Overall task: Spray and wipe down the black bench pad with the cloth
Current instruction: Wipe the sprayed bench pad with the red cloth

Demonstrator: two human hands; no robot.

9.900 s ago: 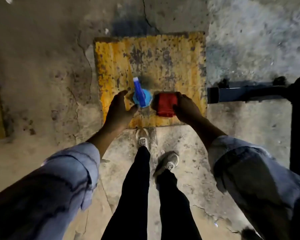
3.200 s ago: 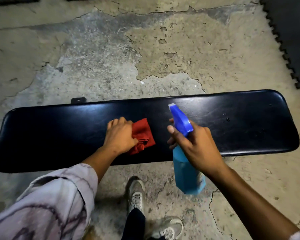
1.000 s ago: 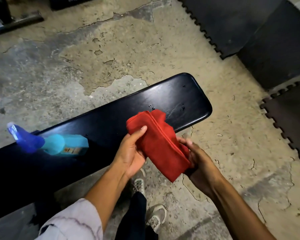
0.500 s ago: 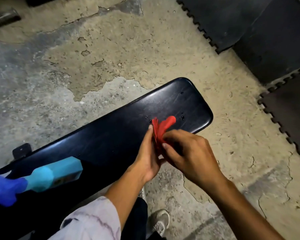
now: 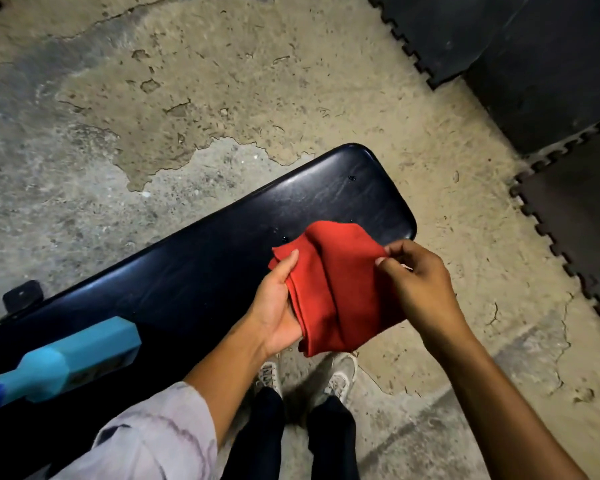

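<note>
Cloth [image 5: 340, 289] draped over upturned left hand [image 5: 278, 306] with thumb clamping it, right hand [image 5: 420, 285] fingers pinching its edge, above bench pad [image 5: 222, 258]

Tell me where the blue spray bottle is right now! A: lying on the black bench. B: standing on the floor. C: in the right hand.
A: the spray bottle lies on its side on the black bench pad, while both hands hold the red cloth.

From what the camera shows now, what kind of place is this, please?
Probably a gym, perhaps a basement or garage one. A long black padded bench pad stands on a cracked, worn concrete floor, and dark interlocking floor mats, the puzzle-edged kind used under weights, lie at the upper right.
</note>
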